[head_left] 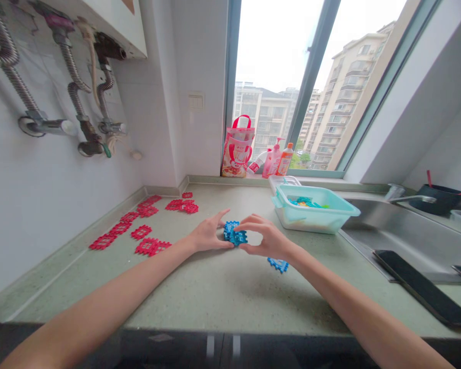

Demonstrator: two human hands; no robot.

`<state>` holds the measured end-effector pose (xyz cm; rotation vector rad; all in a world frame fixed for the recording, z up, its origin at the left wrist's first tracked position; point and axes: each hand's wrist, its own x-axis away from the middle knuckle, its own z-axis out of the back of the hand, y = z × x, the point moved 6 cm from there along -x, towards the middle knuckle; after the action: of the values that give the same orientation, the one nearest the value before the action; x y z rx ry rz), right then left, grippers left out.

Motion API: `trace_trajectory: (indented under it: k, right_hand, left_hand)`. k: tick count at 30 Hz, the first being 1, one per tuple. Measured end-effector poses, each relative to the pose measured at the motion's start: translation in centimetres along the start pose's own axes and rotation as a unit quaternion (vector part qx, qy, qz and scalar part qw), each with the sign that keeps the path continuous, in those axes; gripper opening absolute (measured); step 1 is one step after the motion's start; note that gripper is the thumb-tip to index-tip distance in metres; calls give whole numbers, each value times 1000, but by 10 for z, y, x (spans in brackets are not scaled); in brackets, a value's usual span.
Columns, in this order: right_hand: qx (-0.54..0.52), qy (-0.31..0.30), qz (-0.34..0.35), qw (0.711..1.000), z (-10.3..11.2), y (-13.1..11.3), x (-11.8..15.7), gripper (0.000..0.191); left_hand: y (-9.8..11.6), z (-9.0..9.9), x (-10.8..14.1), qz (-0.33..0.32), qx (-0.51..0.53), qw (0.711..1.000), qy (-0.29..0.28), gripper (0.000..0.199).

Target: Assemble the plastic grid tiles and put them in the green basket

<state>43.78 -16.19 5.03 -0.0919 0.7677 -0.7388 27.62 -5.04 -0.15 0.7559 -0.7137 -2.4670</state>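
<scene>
Several blue toothed interlocking tiles (230, 231) lie together on the counter between my hands, some overlapping. My right hand (271, 238) closes on one blue tile at the right of this group, fingertips on top and thumb at the near edge. At the group's left, my left hand (209, 233) is spread, its index finger raised and its thumb reaching along the near edge. Another blue tile (278, 264) lies apart under my right wrist, partly hidden. Red toothed tiles (152, 247) are spread over the left side of the counter, several of them joined or touching.
A mint plastic box (315, 218) with more tiles inside stands at the right, beside a metal sink (418, 230). A long black object (422, 287) lies along the sink's front. A bag (238, 151) and bottles (274, 161) stand by the window; pipes (69, 66) hang on the left wall.
</scene>
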Motion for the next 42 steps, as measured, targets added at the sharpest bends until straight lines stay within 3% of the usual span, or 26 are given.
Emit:
trace_trajectory:
  k: [2,3,7,10,13,16,20,22,25,29,31,33,38,42]
  right_hand:
    - [42,79,-22,996,9,15,-4,32]
    - [57,87,-31,994,9,21,-6,29]
    - [93,-4,-50,994,0,35,-9,23]
    - [110,-29,-83,990,23,28,1,33]
    - [113,-86,-152,978,47,18,34,59]
    - [147,-107,-203,962,51,11,83,77]
    - [155,-59,-154,974,32,7,120,36]
    - [136,-33,-121,983,21,11,114,32]
    - [104,52,-59,991,12,24,77,32]
    - [67,211,-25,975,1,45,22,28]
    - [46,237,-22,970,-9,52,3,30]
    - [35,209,-2,977,-20,53,-8,32]
    - [38,48,39,997,-43,47,-12,29]
    - [20,24,16,999,-44,50,-10,28]
  left_hand:
    - [1,-1,-1,-12,3,1000,-5,120]
    - [2,-1,-1,-13,3,1000,-5,120]
    - [4,-1,0,-13,3,1000,-9,119]
    - [3,0,0,3,0,1000,-6,121]
    - [1,2,0,20,-8,1000,0,124]
    - [-1,2,0,26,-9,1000,-3,123]
    - [-1,1,-1,15,-11,1000,-3,124]
    - [-1,0,-1,9,-8,1000,-4,123]
    - [-1,-2,0,6,1,1000,-10,124]
    - [-2,-3,1,5,13,1000,-10,124]
    - [-3,-4,1,4,16,1000,-5,125]
    - [-4,-4,0,2,15,1000,-2,125]
    - [-3,-3,0,11,15,1000,-8,125]
    - [-4,-3,1,37,8,999,-8,130]
